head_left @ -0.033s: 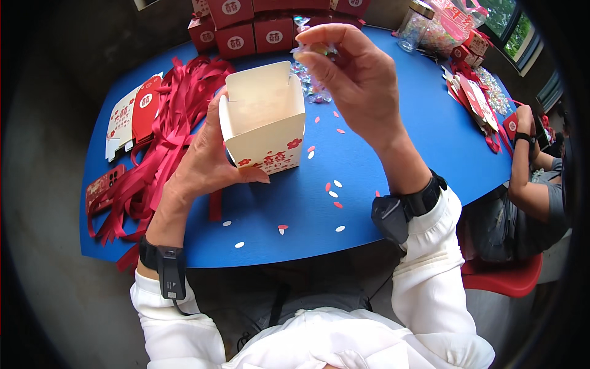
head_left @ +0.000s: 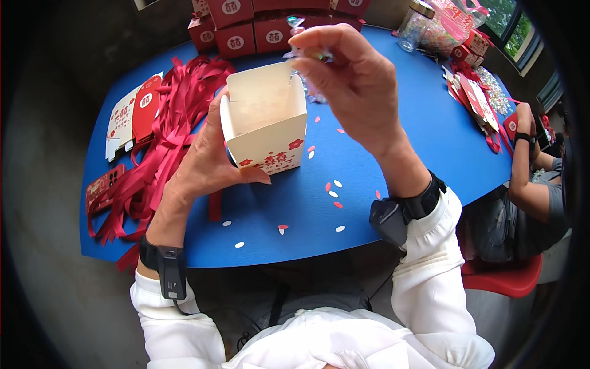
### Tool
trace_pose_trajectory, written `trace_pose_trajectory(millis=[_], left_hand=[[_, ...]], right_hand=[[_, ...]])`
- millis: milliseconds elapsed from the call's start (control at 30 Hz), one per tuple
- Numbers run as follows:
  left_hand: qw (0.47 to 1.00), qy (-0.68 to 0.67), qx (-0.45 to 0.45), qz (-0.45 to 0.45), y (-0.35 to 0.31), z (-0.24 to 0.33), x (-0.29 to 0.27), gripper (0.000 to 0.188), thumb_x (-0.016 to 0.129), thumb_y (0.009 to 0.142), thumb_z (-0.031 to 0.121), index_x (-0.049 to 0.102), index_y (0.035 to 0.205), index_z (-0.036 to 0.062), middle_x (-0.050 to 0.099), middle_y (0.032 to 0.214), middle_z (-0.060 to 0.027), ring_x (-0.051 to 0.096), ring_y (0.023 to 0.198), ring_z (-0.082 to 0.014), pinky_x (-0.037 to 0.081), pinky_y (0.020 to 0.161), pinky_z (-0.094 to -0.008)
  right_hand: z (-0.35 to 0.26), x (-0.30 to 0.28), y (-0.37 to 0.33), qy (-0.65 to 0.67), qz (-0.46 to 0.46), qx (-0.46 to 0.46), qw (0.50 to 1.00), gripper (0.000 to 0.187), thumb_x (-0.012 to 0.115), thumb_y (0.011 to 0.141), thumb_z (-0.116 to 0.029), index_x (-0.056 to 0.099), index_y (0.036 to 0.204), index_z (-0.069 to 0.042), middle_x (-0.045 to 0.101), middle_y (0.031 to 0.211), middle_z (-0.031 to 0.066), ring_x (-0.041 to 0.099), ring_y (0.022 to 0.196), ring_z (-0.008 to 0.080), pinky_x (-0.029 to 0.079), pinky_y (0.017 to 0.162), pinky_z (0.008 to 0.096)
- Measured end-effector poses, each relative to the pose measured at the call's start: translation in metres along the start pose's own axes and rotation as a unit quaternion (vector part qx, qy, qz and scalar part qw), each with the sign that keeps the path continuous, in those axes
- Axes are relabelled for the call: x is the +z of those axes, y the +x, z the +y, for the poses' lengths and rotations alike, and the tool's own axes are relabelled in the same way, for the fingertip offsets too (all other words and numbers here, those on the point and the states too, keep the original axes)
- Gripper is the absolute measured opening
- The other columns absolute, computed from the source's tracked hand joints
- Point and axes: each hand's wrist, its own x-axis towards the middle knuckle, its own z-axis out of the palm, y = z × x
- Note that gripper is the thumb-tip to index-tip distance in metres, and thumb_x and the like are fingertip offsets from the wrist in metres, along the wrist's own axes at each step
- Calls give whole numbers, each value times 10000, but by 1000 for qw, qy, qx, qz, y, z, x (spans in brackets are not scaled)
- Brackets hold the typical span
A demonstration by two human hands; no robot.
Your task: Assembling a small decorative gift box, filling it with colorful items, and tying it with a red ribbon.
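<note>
Clasping the open box (head_left: 270, 146) over the worktop (head_left: 270, 237), the left hand (head_left: 206, 157) sits at its eight o'clock; the right hand (head_left: 353, 80), at its two o'clock, pinches a shiny wrapped candy (head_left: 319, 55).

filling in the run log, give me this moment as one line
left hand: holds open cream box | right hand: pinches shiny wrapped piece near raised flap | left of box: red ribbons

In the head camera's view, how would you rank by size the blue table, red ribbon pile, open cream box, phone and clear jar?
1. Blue table
2. Red ribbon pile
3. Open cream box
4. Clear jar and phone: too alike to rank
</note>
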Motion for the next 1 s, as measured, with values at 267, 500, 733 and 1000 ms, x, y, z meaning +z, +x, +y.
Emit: trace_pose_trajectory(millis=[267, 500, 733, 1000], left_hand=[[999, -11, 36, -15, 5, 6, 4, 1414, 1007, 489, 338, 120, 1566, 115, 411, 1494, -151, 442, 1380, -331, 394, 1140, -482], [1000, -2, 16, 15, 6, 3, 9, 1366, 1012, 476, 343, 153, 1520, 151, 420, 1465, -126, 462, 1358, -338, 415, 1124, -497], [1000, 4, 10, 4, 3, -5, 8, 1311, 996, 530, 336, 115, 1487, 175, 432, 1442, -123, 459, 1353, -319, 427, 1111, -498], [976, -204, 34, 72, 4, 17, 10, 935, 811, 802, 473, 224, 1436, 115, 469, 1375, -147, 492, 1297, -282, 425, 1094, -451]], right_hand=[[-6, 3, 7, -131, -152, -111, 973, 293, 824, 787, -184, 707, 1024, -58, 615, 814, 43, 618, 701, 155, 536, 623, 291], [-7, -8, -1, -138, -168, -36, 975, 310, 773, 861, -301, 723, 1059, -67, 682, 961, 120, 673, 865, 286, 565, 736, 377], [10, -15, -11, -100, -225, 33, 969, 832, 829, 780, -458, 467, 1459, -144, 483, 1406, 131, 465, 1321, 311, 436, 1067, 446], [23, -3, -21, -11, -193, 165, 967, 772, 782, 830, -396, 440, 1455, -98, 553, 1286, 151, 581, 1208, 302, 500, 1020, 461]])
